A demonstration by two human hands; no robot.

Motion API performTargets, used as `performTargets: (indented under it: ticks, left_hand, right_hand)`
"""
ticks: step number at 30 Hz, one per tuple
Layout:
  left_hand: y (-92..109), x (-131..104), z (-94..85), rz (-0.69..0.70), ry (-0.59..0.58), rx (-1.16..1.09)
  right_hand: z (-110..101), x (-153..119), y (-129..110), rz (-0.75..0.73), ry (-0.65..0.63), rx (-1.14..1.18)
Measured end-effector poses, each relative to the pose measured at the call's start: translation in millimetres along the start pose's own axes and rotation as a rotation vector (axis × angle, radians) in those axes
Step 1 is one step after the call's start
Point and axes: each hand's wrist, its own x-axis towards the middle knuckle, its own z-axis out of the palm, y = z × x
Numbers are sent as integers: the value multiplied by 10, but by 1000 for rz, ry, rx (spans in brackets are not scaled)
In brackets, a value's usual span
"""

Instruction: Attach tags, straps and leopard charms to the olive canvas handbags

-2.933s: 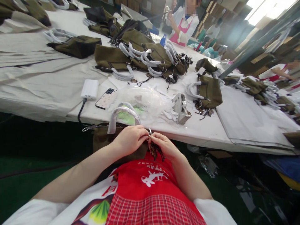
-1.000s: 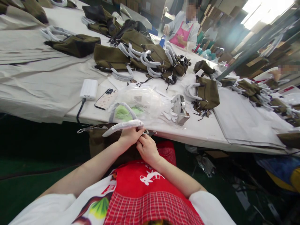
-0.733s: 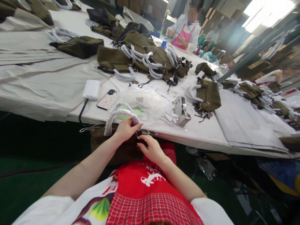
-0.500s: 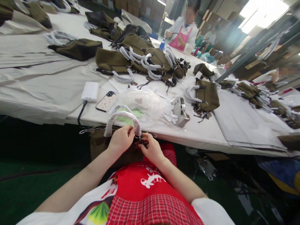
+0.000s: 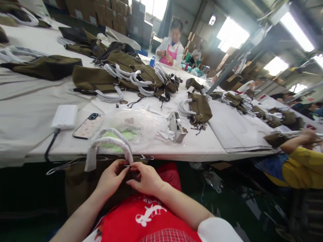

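An olive bag (image 5: 80, 181) rests against the table edge at my lap, its wrapped white handle (image 5: 111, 143) arching up. My left hand (image 5: 113, 178) pinches the metal ring at the handle's right base. Close beside it, my right hand (image 5: 145, 178) has its fingers closed at the same ring, over a small dark charm that is mostly hidden. Just beyond the handle lie a clear plastic bag (image 5: 141, 124) with white and green contents and a metal dispenser (image 5: 176, 127).
A phone (image 5: 88, 126) and a white power bank (image 5: 65, 116) with a cable lie on the left. Olive bags (image 5: 94, 78) are piled farther back, and another bag (image 5: 200, 107) lies to the right. A person in a pink apron (image 5: 171, 55) stands across the table; a yellow sleeve (image 5: 302, 168) is at right.
The view has tilted up and shifted, so the table things appear farther left. My hands have come closer together at the ring, and the charm is now more hidden. A yellow-sleeved person has entered view.
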Motion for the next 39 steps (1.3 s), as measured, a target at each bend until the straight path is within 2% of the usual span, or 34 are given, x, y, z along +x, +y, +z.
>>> performTargets:
  ticks: [2,5,7,9,11,13,15,17,20,23,25,28,30,33,39]
  left_hand:
    - [21,33,-78,33,-11,71]
    - [46,55,-181,25,-46,199]
    - [37,37,-216,49,2,366]
    - [24,-13,-217,194,137,546]
    - [37,-84,-182,431,289,663]
    - [93,-143,-114,650,368,715]
    - [191,-150,-9,784,334,732]
    - [319,-78,140,840,237,757]
    - [536,160,457,802,55,823]
    - [701,476,862,683,-153,939]
    - [727,690,1131,634,-266,1025]
    - [622,959,1432,623,-345,1078]
    - [506,1073,1538,614,-349,1092]
    - [366,1142,1585,615,-328,1113]
    - [299,1152,1591,633,-280,1161]
  right_hand:
    - [-84,10,40,2,51,16]
    - [-295,49,176,70,231,1]
    - [-481,79,321,140,342,-35]
    - [-695,95,498,211,444,-131]
    - [-929,82,685,296,543,-280]
    - [-1166,38,860,409,615,-439]
    - [-1376,-21,1012,542,604,-583]
    - [-1533,-73,1139,638,523,-678]
    - [-1647,-115,1282,668,399,-720]
    - [-1662,-127,1367,672,368,-743]
    - [-1659,-139,1397,674,369,-758]
    - [-1665,-176,1422,652,364,-769]
    - [-1674,-202,1438,632,359,-772]
    - [-1692,-221,1468,620,363,-778]
    - [-1891,-288,1495,672,490,-784]
